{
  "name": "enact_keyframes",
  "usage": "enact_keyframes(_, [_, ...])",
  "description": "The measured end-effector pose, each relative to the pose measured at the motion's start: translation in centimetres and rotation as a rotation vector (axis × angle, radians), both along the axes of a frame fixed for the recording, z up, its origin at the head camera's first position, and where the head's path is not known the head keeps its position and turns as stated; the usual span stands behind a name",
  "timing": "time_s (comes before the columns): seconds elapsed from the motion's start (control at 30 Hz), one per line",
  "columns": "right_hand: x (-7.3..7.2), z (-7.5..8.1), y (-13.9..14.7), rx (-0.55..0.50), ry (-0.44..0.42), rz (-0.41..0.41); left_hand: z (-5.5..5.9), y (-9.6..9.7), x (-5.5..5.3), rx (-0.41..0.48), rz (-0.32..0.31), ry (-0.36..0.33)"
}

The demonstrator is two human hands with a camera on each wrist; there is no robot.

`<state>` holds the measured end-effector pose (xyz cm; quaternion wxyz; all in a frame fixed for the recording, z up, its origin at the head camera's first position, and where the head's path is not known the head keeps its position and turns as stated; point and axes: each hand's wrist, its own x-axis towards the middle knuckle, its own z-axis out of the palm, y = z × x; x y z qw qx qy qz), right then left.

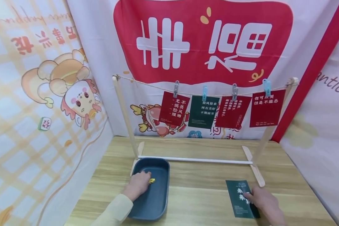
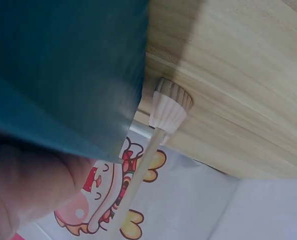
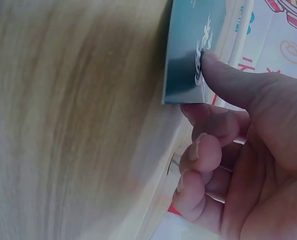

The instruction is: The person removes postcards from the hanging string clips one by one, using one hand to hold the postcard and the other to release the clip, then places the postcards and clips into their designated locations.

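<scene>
Inside the dark blue tray (image 1: 158, 201) my left hand (image 1: 139, 184) has its fingers curled at a small yellow clothespin (image 1: 152, 180), most of which the hand hides. In the left wrist view, the tray's blue wall (image 2: 63, 80) fills the upper left, with part of the hand (image 2: 33, 185) below it. To the right, my right hand (image 1: 266, 201) pinches the edge of a dark green card (image 1: 236, 205) with white lettering, thumb on its printed face. The right wrist view shows this card (image 3: 183, 65) tilted, with the other fingers (image 3: 201, 152) curled beneath it.
A wooden stand with a white crossbar (image 1: 195, 160) carries a string (image 1: 147, 86). Three red cards and one green card (image 1: 201, 119) hang from it by grey and blue clothespins (image 1: 204, 93). Printed cloth (image 1: 96, 37) hangs behind and beside the wooden table (image 1: 195, 201).
</scene>
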<state>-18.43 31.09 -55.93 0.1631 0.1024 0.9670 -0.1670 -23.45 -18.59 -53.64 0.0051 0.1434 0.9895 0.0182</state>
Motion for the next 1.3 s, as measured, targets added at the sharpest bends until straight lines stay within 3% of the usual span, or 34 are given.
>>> enact_keyframes(0.3, [-0.1,0.3,-0.5,0.041,0.097,0.029,-0.5,0.3,-0.1,0.044,0.02,0.011])
enact_keyframes(0.6, [-0.5,0.9,-1.3,0.03,0.088,0.073,0.3,0.1,-0.3,0.051,0.02,0.147])
enact_keyframes(0.8, [-0.5,0.2,-1.3,0.024,0.159,0.123,1.3,0.0,-0.3,0.091,0.015,0.207])
enact_keyframes(1.07, [-0.8,-0.2,-2.0,-0.104,0.345,0.128,3.0,0.2,-0.6,0.363,0.062,0.273])
enact_keyframes(1.3, [-1.6,1.9,-3.6,-0.337,0.486,0.059,5.5,0.0,-0.9,0.578,0.074,0.394])
